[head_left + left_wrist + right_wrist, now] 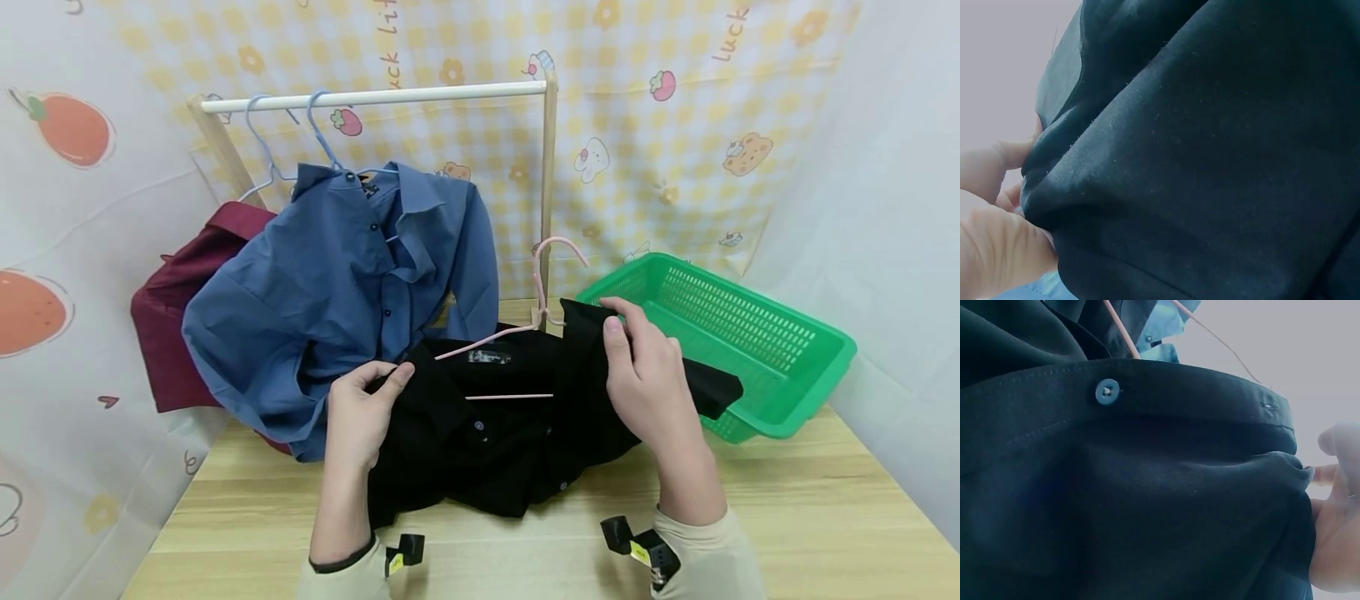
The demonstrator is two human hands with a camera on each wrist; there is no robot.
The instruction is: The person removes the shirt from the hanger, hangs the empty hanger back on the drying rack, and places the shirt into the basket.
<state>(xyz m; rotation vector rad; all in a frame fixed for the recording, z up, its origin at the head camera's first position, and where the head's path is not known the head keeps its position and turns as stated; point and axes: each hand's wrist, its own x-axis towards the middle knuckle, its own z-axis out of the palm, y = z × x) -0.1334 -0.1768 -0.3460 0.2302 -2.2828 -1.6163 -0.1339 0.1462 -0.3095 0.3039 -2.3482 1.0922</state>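
Note:
A black button-up shirt (498, 475) is spread over the table in front of me, its collar opened out. Inside its neck lies a pink hanger (495, 337), the hook standing up above the collar. My left hand (358, 412) pinches the cloth at the left shoulder, thumb on top. On the other side my right hand (652, 379) pinches the collar's right part between thumb and fingers, lifting it. The right wrist view shows a button (1107, 392) along the shirt's edge; in the left wrist view, black cloth (1197, 162) fills most of the frame.
A rack with a white rail (420, 95) stands behind. Blue hangers carry a blue shirt (330, 292) and, further left, a dark red shirt (168, 333). At the right sits a green basket (795, 400), with a black sleeve (708, 387) reaching over its near edge.

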